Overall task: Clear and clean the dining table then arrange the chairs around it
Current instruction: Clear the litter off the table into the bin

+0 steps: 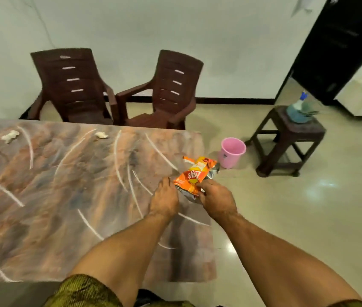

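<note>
From the head view, an orange chip bag point(194, 176) reading "Lay's" (logo upside down) is at the tabletop's point(65, 196) right edge, the right hand's point(216, 199) grip pinching its near corner, the left hand point(164, 200) touching its left edge, grip unclear.

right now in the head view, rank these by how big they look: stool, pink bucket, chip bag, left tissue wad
1. stool
2. chip bag and pink bucket look about alike; the bag is nearer the camera, so no ranking between them
3. tissue wad, smallest
</note>
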